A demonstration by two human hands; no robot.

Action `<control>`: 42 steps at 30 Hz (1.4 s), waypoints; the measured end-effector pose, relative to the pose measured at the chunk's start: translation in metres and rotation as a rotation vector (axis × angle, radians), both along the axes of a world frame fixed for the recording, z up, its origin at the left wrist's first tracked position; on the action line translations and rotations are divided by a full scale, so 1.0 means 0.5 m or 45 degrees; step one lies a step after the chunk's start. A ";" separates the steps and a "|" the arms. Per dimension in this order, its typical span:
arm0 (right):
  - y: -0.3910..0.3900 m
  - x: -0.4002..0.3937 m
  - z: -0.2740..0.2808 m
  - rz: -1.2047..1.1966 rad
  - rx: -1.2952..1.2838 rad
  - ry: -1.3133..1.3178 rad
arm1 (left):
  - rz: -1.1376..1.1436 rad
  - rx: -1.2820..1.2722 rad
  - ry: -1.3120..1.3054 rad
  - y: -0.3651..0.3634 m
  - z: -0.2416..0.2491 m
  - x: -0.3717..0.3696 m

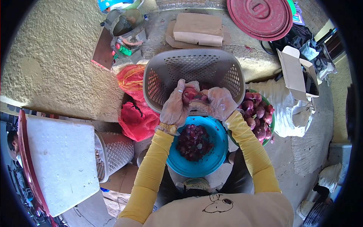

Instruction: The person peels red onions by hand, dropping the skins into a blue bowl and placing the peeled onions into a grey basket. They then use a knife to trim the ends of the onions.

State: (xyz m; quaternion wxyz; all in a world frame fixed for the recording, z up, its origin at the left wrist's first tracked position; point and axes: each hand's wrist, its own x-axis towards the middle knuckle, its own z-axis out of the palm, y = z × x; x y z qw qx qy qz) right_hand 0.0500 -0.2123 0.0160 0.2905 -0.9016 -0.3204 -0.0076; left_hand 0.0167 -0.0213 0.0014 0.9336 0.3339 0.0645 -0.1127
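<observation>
Both hands wear clear plastic gloves over the near rim of a grey perforated basket point(193, 58). My left hand point(176, 104) is closed around a red onion point(190, 94). My right hand point(221, 103) meets it from the other side, its fingers closed at the onions between the hands; exactly what it grips is partly hidden. Below them a blue basin point(219, 151) holds dark red onion skins and scraps point(194, 143). To the right, whole red onions point(259, 113) fill a green container point(273, 123). The bottom of the grey basket is mostly hidden.
Left of the basket lies a red mesh sack point(140, 119). A white board point(60, 162) and a white perforated basket point(119, 153) are at the left. Behind stand a cardboard box point(198, 29) and a red lid point(260, 17); a white sack point(293, 109) lies right.
</observation>
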 end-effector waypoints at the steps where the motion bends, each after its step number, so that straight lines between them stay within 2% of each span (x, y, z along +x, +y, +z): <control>1: 0.002 -0.001 0.007 -0.001 0.000 0.001 | 0.008 -0.010 0.031 0.001 -0.003 0.001; 4: 0.006 -0.003 0.016 -0.004 -0.078 0.046 | 0.018 -0.062 0.066 0.004 -0.015 0.005; 6: 0.007 -0.003 0.004 -0.011 -0.120 -0.047 | 0.023 -0.107 0.070 0.007 -0.032 0.010; 8: 0.005 -0.003 0.006 0.009 -0.063 -0.011 | -0.005 -0.140 0.085 0.013 -0.052 0.015; 10: 0.002 -0.004 0.006 0.029 -0.006 0.024 | 0.008 -0.149 0.072 -0.001 -0.006 0.002; 13: -0.004 -0.007 0.004 0.093 -0.115 -0.021 | 0.017 -0.155 0.053 -0.008 0.018 -0.009; 15: -0.002 -0.001 0.008 0.225 -0.343 -0.248 | 0.020 -0.151 0.044 -0.002 0.019 -0.009; 16: 0.000 -0.003 0.012 0.226 -0.342 -0.248 | -0.020 -0.155 0.093 0.004 0.017 -0.008; 18: 0.005 -0.006 0.022 0.026 -0.032 -0.070 | -0.060 -0.158 0.142 0.008 0.009 -0.003; 23: 0.001 0.002 0.012 -0.034 -0.057 -0.119 | 0.021 -0.048 -0.001 -0.002 0.002 0.000; 31: 0.007 -0.005 0.024 -0.015 0.021 -0.094 | -0.009 -0.132 0.005 0.004 -0.017 0.007; 33: 0.009 -0.010 0.029 -0.052 0.187 0.178 | 0.003 -0.157 0.010 0.004 -0.019 0.007; 34: 0.008 -0.008 0.035 -0.053 0.187 0.178 | -0.002 -0.178 0.025 0.006 -0.021 0.007; 37: 0.005 0.000 0.038 0.028 0.021 0.330 | 0.011 -0.222 0.101 0.001 -0.011 0.001; 40: 0.001 0.001 0.014 0.078 0.060 0.146 | 0.000 -0.278 0.192 0.001 -0.016 -0.004; 42: -0.001 0.002 0.016 0.107 -0.041 -0.045 | -0.028 -0.313 0.217 -0.001 -0.023 -0.006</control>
